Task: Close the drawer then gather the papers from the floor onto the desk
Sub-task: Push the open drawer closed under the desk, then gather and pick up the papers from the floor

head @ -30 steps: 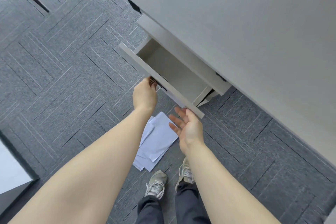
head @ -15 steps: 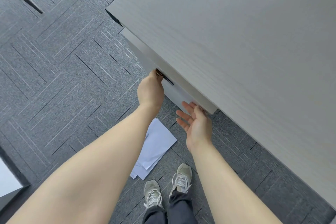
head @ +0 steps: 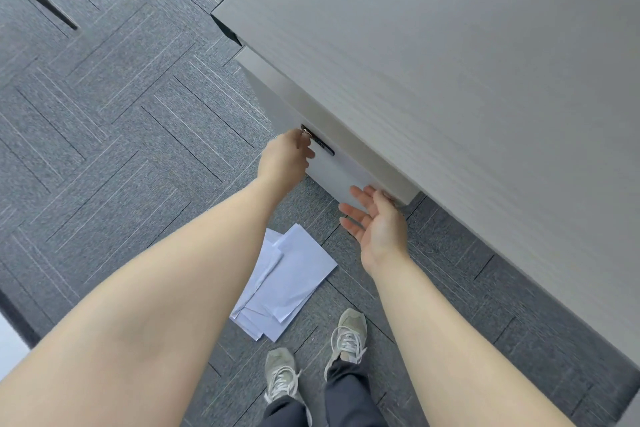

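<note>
While both hands [head: 379, 225] meet the drawer [head: 341, 173], papers [head: 287, 281] lie apart.

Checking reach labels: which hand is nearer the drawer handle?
Left. The left hand is at the handle, fingers on its end. The right hand is open, farther along the drawer front, by its lower corner.

Pale grey drawer front [head: 341, 173] pushed in flush under grey wood-grain desk [head: 450, 62]; loose white paper sheets [head: 287, 282] overlapping on carpet.
</note>
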{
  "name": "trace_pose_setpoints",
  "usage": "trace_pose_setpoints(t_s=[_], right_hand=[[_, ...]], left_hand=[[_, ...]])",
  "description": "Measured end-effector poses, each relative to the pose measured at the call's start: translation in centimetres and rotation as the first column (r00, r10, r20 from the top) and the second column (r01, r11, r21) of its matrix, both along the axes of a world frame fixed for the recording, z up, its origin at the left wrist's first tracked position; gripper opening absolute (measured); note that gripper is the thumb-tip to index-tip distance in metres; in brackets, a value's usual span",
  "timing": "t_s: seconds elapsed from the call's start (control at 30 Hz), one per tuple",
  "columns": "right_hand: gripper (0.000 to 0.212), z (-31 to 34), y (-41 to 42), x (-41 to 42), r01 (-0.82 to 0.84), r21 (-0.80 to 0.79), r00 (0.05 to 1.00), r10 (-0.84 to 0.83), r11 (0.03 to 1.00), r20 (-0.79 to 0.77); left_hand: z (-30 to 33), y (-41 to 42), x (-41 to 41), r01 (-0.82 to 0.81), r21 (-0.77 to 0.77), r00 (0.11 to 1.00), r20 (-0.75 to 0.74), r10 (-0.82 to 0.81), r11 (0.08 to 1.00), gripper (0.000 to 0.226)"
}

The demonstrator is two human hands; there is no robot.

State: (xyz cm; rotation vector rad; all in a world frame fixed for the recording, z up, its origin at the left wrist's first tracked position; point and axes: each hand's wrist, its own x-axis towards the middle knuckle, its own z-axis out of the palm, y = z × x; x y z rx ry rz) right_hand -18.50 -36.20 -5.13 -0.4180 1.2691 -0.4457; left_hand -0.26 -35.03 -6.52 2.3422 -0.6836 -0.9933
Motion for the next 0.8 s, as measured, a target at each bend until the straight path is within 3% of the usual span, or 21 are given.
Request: trace_pose_setpoints(t_s=[0.1,0.2,0.33,0.5,0.63,0.8], right_hand=[[0.040,0.6,0.4,0.2,0.023,0.043,0.999,-0.024,0.999,0.030],[0.043,1.4,1.4,0.7,0.013,0.039,1.000,-0.014,0.999,0.022],[0.044,2.9,4.4,2.0,0.007,-0.031,1.000,-0.007,1.000,-0.021],[0.035,2.8,12.2,4.1,0.033,-0.119,0.990,-0.049,0.992,-0.131],[0.032,-2.7,20.6,5.8,-0.071,-0.039,0.954,0.057,0.997,-0.295],[0.023,-17.1,29.7,5.9,-0.207,0.139,0.854,0.248,0.968,-0.457]], left_hand=[[0.6,0.1,0.7,0.043,0.043,0.995,-0.088,-0.039,0.998,0.039],[0.9,2.3,0.9,0.065,0.108,0.997,-0.036,-0.061,0.992,0.051],[1.6,9.0,1.1,0.080,0.069,0.995,0.054,-0.084,0.994,0.040],[0.3,19.9,3.5,0.181,0.084,0.982,-0.074,-0.175,0.980,0.037],[-5.4,29.0,7.7,0.217,0.219,0.970,-0.161,-0.184,0.951,0.035],[-18.5,38.2,11.8,0.171,0.362,0.979,-0.170,-0.115,0.916,0.036]])
